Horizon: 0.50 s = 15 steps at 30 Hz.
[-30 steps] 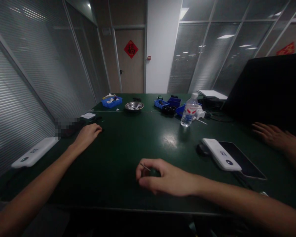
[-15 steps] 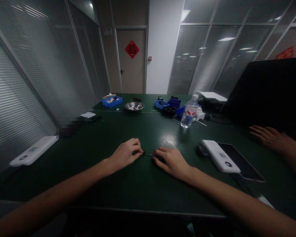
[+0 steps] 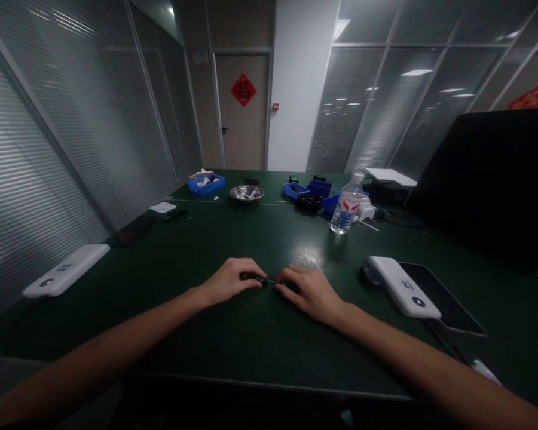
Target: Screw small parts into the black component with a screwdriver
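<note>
My left hand (image 3: 233, 282) rests low over the green table, its thumb and fingers closed around a small black part (image 3: 253, 277) whose kind I cannot make out. Facing it, my right hand (image 3: 311, 291) grips what looks like a small screwdriver (image 3: 289, 285) with a dark handle, mostly hidden by the fingers. Its thin metal shaft (image 3: 271, 282) points left and reaches the end of the black part, or nearly so; I cannot tell if they touch.
A water bottle (image 3: 347, 204), blue trays (image 3: 296, 191) and a metal bowl (image 3: 246, 194) stand farther back. On the right, a white power bank (image 3: 404, 286) lies over a dark tablet (image 3: 443, 298). Another white power bank (image 3: 67, 272) lies left; a black screen (image 3: 488, 185) rises at right.
The black part and the shaft tip have come closer together. More of the part shows between my left fingers. A co-worker's hand at the right has gone from view.
</note>
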Each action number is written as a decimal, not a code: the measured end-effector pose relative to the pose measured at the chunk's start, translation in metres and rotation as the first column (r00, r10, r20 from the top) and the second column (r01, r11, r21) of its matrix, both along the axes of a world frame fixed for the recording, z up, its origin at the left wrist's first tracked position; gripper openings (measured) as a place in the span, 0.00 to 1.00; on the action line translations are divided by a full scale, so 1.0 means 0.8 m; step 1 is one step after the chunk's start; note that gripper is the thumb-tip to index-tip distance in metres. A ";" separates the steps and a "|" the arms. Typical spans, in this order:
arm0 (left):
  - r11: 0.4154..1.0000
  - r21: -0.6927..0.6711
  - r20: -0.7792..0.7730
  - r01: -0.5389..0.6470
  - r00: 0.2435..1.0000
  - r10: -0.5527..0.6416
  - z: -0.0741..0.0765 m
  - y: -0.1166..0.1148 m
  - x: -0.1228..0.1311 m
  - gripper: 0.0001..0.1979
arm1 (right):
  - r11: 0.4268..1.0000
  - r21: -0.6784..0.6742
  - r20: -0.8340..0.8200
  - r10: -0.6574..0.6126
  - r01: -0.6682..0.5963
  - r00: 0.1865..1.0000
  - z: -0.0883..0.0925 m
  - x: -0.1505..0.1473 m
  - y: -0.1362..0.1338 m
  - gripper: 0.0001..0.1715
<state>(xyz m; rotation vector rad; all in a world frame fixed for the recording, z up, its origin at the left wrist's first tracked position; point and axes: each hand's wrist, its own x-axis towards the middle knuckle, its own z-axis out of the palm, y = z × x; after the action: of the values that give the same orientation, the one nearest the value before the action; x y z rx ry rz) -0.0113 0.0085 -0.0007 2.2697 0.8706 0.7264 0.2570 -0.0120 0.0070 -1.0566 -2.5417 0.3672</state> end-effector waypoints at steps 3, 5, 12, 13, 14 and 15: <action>1.000 -0.009 0.042 0.009 0.999 -0.009 0.000 -0.002 0.001 0.11 | 0.999 -0.029 -0.058 0.014 -0.016 0.998 0.000 -0.001 -0.002 0.14; 1.000 -0.010 0.095 -0.004 0.995 0.005 -0.001 -0.003 0.003 0.11 | 0.998 -0.054 -0.142 0.013 -0.021 0.990 0.001 -0.001 -0.003 0.13; 0.993 0.106 0.101 0.048 0.993 -0.058 -0.003 -0.007 0.001 0.12 | 0.996 -0.059 -0.162 0.058 -0.068 0.985 0.004 -0.002 -0.009 0.13; 0.989 0.129 0.065 0.068 0.995 -0.076 -0.003 -0.007 0.001 0.13 | 0.996 -0.040 -0.115 0.071 -0.076 0.991 0.004 -0.002 -0.009 0.12; 0.985 0.147 0.036 0.085 0.995 -0.091 -0.003 -0.007 0.000 0.13 | 0.996 -0.027 -0.072 0.085 -0.087 0.994 0.004 -0.001 -0.010 0.12; 0.983 0.158 0.019 0.097 0.995 -0.102 -0.002 -0.008 0.000 0.12 | 0.995 -0.020 -0.048 0.094 -0.095 0.994 0.003 -0.001 -0.010 0.12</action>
<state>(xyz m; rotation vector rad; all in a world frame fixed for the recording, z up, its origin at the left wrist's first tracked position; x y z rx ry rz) -0.0110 0.0021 -0.0026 2.4167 0.7031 0.8036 0.2559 -0.0202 0.0096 -0.9264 -2.5571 0.4421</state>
